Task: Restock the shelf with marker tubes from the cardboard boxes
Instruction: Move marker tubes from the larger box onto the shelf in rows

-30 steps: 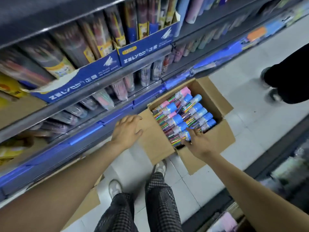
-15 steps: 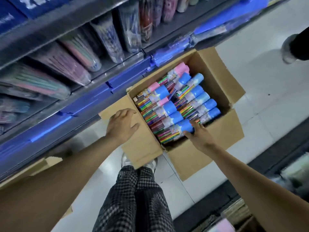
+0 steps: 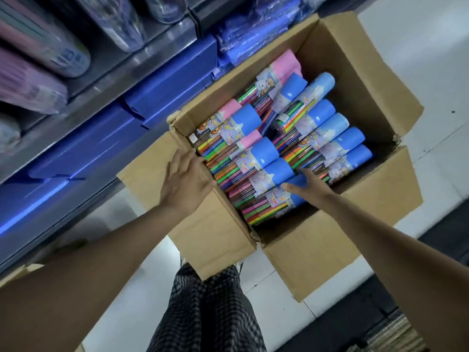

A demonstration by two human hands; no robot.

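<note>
Open cardboard box [image 3: 380, 189] on the floor below the shelf [image 3: 162, 80], marker tubes [image 3: 256, 153] packed inside, left hand [image 3: 186, 184] flat on the box's left flap, fingers straight, right hand [image 3: 311, 188] gripping the nearest blue-capped tube [image 3: 276, 199] at the box's near edge

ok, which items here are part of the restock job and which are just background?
Job:
- open brown cardboard box
- blue- and pink-capped clear marker tubes inside it
- grey metal shelf
- left hand on the box flap
- right hand on a tube

Background:
- white tiled floor
- checked trousers
</note>
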